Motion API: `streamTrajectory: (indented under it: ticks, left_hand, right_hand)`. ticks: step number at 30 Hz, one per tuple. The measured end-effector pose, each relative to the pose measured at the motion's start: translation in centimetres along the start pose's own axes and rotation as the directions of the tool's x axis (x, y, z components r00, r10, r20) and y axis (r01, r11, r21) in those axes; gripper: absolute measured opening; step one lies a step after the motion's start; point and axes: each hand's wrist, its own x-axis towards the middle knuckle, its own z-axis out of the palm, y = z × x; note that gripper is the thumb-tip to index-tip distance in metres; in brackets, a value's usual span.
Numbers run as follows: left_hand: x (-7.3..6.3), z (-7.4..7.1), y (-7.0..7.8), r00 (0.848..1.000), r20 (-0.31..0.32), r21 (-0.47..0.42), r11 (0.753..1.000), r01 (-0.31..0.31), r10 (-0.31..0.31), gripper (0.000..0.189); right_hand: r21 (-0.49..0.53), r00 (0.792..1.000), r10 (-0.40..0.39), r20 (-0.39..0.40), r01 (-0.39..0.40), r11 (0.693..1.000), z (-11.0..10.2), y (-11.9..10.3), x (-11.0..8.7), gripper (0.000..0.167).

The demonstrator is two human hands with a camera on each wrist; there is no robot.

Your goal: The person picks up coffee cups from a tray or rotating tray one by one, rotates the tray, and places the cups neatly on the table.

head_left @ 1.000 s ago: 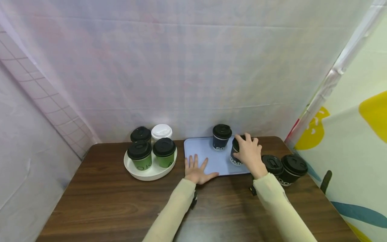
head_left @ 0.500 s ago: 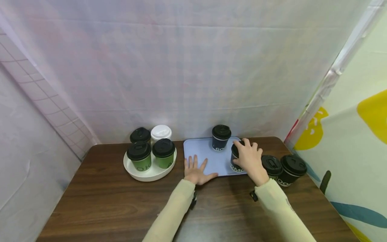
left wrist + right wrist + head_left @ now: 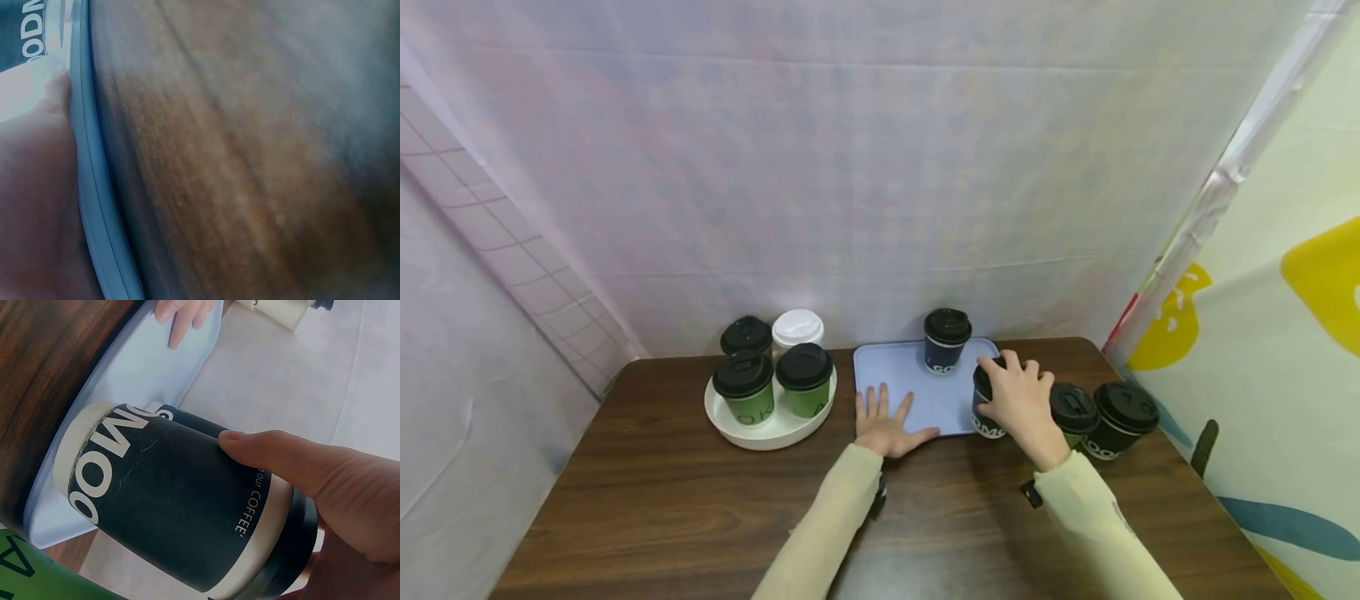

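My right hand [image 3: 1021,402] grips a dark coffee cup [image 3: 169,494] with a black lid, thumb along its side and the other fingers around the lid end. White lettering runs around the cup's base. It is at the front right part of the light blue tray [image 3: 917,400]. Spread flat, my left hand [image 3: 883,427] rests on the tray's front left edge with straight fingers. In the left wrist view the tray rim [image 3: 94,187] runs right beside that hand. A second dark cup [image 3: 946,343] stands upright at the back of the tray.
On the left, a round white tray [image 3: 760,442] bears green cups [image 3: 751,404] with black lids, a white-lidded cup [image 3: 797,327] and another black-lidded cup [image 3: 747,335]. Two black-lidded cups, including a dark one [image 3: 1116,429], stand right of the blue tray. A curtain [image 3: 850,167] hangs behind the table.
My right hand has brought the gripped coffee cup a little toward me, to the front of the blue tray. The left hand has stayed in place on the tray.
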Motion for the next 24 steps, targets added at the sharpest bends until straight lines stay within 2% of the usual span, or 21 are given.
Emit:
streamTrajectory:
  ticks: [6, 12, 18, 24]
  left_hand:
    - [1.2, 1.0, -0.4, 0.999, 0.034, 0.018, 1.000, 0.002, -0.003, 0.097]
    - [2.1, 1.9, -0.7, 1.000, 0.014, 0.017, 1.000, -0.001, 0.001, 0.099]
    - [1.3, 1.0, -0.3, 0.999, 0.036, 0.011, 1.000, 0.004, -0.005, 0.096]
    - [0.1, -0.1, 0.1, 1.000, 0.020, -0.005, 1.000, 0.008, -0.008, 0.095]
  right_hand:
    - [-0.003, 1.000, 0.003, -0.002, -0.003, 1.000, 0.0, 0.1, -0.2, 0.075]
    - [-0.005, 1.000, -0.003, -0.004, 0.003, 1.000, -0.1, 0.3, -0.5, 0.075]
    - [-0.010, 1.000, -0.002, 0.007, 0.002, 1.000, -0.2, 0.3, -0.8, 0.075]
    - [-0.017, 1.000, -0.001, 0.021, 0.001, 1.000, -0.2, 0.2, -1.0, 0.076]
